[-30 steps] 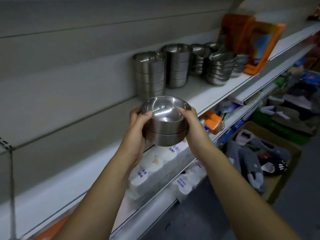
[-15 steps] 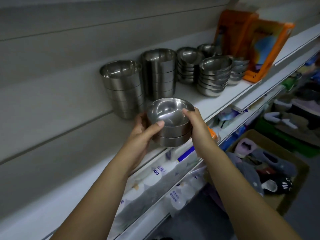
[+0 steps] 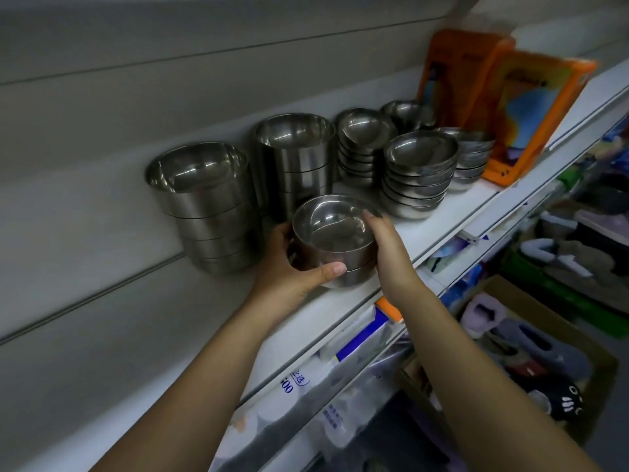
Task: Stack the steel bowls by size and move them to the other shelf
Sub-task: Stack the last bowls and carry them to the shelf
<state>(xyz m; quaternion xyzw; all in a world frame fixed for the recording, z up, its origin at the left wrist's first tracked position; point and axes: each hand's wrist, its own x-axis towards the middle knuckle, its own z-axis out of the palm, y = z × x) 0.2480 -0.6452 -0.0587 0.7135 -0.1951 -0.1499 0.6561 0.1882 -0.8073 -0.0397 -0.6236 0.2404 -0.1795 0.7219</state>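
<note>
Near the front edge of the white shelf [image 3: 449, 216]: two nested steel bowls [image 3: 335, 240], gripped at the left by left hand [image 3: 286, 270], fingers curled behind, thumb across front; clasped at the right by right hand [image 3: 388, 250]; just behind, taller bowl stacks [image 3: 207, 212].

Left arm [image 3: 211, 362] and right arm [image 3: 459, 362] bare from wrist to frame edge; left grip [image 3: 289, 267] thumbnail short, plain; right grip [image 3: 388, 253] slender.

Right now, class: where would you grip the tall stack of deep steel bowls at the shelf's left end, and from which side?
Probably the bottom bowl's wall, cupped both sides from the front: the stack of deep bowls has the back panel close behind, and lifting a higher bowl would leave those below.
</note>
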